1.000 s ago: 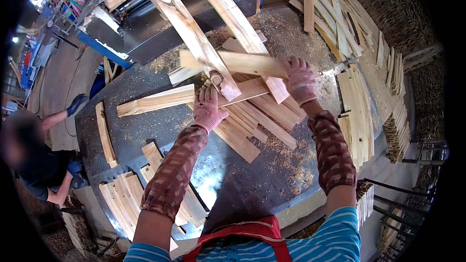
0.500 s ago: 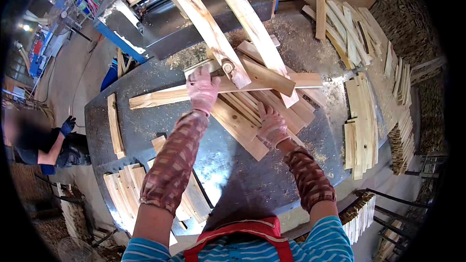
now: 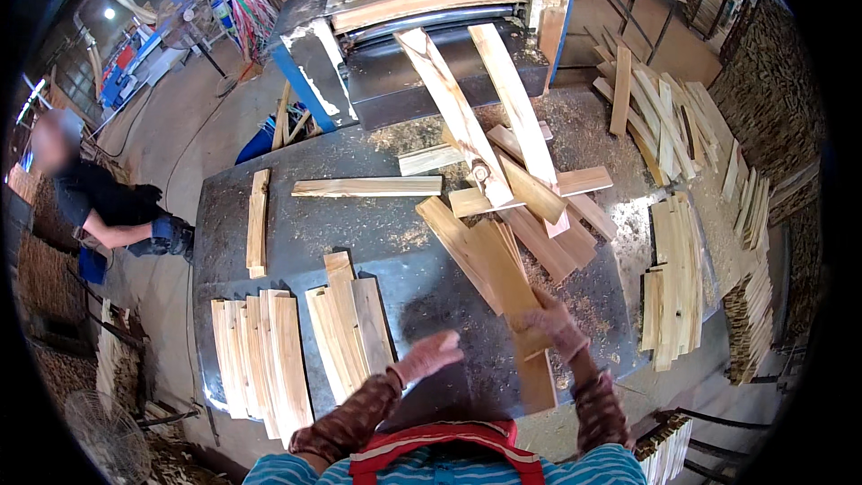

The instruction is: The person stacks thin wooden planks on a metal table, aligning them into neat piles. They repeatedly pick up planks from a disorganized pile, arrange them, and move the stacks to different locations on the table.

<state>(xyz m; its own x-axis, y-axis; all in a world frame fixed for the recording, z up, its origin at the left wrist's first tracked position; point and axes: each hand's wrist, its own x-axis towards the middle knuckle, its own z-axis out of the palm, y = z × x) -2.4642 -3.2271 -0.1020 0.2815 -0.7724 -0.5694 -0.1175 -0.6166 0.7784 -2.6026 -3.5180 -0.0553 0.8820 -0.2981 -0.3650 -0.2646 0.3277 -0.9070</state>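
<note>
My right hand [image 3: 555,328], in a pale pink work glove, grips the near end of some wooden boards [image 3: 505,269] that slant toward me over the dark table. Another board [image 3: 537,384] shows under that hand, reaching the table's near edge. My left hand [image 3: 428,357], gloved alike, hovers nearer my body with its fingers loosely out and nothing visible in them. Beyond the right hand lies a crossed heap of boards [image 3: 561,247]. Two long boards, one with a dark knot [image 3: 453,117] and one plain [image 3: 516,108], lean from the machine's bed onto this heap.
A planer-like machine [image 3: 431,13] stands at the far side of the table [image 3: 350,233]. Boards lie in rows at the near left [image 3: 260,355] and in a stack at the right [image 3: 673,278]. More are piled far right [image 3: 660,117]. A person [image 3: 112,189] stands at the left.
Both hands have come back toward me, the right with boards, the left leaving the long board, which now lies farther left, apart from the heap. The view has shifted, showing more of the machine.
</note>
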